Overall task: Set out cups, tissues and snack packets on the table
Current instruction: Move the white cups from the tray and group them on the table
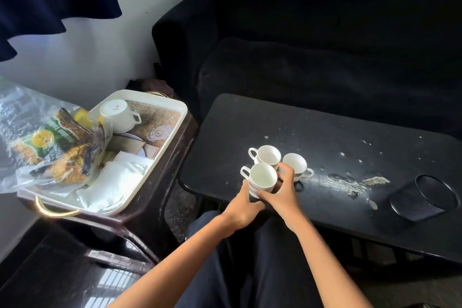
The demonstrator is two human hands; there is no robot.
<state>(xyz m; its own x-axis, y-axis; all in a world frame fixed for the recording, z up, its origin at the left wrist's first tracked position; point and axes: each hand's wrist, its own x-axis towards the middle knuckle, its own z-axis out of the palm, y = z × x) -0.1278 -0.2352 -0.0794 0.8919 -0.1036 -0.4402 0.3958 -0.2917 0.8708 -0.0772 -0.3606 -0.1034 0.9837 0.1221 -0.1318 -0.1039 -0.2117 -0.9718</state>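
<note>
Three white patterned cups stand upright and close together on the black table (pixel 325 137): a near cup (pixel 262 176), a far cup (pixel 268 155) and a right cup (pixel 296 164). My left hand (pixel 241 207) holds the near cup from its left side. My right hand (pixel 281 194) wraps its right side, one finger reaching up between the cups. On the left, a white tray (pixel 172 130) holds an upturned white cup (pixel 118 116), folded white tissues (pixel 112 180) and snack packets in a clear plastic bag (pixel 52 142).
The tray rests on a dark brown stool (pixel 160 182) left of the table. A black mesh pen holder (pixel 425 197) lies on its side at the table's right. A black sofa (pixel 325 45) stands behind the table. The tabletop has peeled white patches.
</note>
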